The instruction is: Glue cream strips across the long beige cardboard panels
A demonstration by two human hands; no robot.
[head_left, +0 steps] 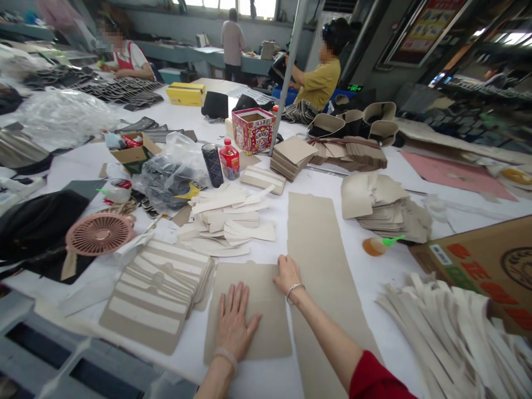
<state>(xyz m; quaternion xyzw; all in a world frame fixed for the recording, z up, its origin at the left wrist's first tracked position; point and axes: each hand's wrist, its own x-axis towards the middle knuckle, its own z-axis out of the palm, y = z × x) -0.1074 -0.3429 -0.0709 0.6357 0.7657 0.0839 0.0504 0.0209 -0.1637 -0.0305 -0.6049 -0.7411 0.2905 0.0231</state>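
Note:
My left hand (235,321) lies flat, fingers spread, on a grey-beige square panel (266,338) directly in front of me. At that panel's upper right edge, my right hand (288,275) is closed with its fingers curled; what is in them, if anything, is hidden. Under my right forearm runs a long grey-beige sheet (316,238), beside the square panel. To the left lies a fanned stack of similar panels with pale strips (145,313). Beyond my hands is a loose pile of off-white strips (230,213).
A pink fan (100,234) sits at left. A red bottle (230,159) and dark can (212,165) stand behind the strips. On the right are a glue bottle (376,246), a carton (477,260) and bundled long strips (440,327). Other people work farther back.

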